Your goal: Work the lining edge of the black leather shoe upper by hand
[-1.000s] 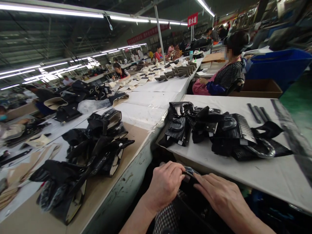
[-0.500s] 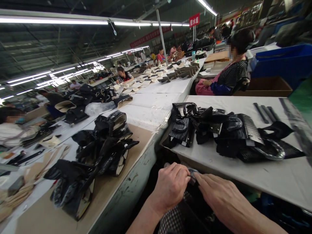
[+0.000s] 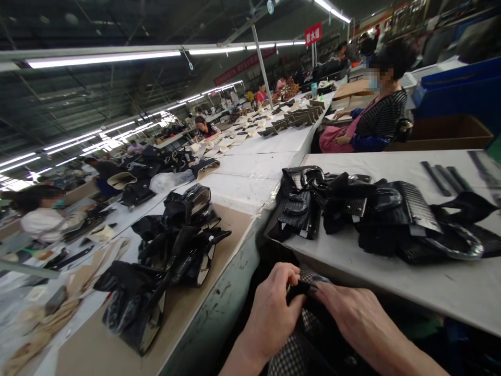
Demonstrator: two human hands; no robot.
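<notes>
Left hand (image 3: 274,309), right hand (image 3: 347,314) (on black piece (image 3: 299,287))

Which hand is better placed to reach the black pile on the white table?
Probably the right hand: it lies directly below that black pile, while the left hand sits farther left, pinching the dark piece.

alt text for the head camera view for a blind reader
Two bare hands meet low in the picture: the left hand pinches a dark piece and the right hand touches it from the other side. Just beyond, a white table bears a pile of glossy black parts, and a person in a striped top sits farther back.
</notes>
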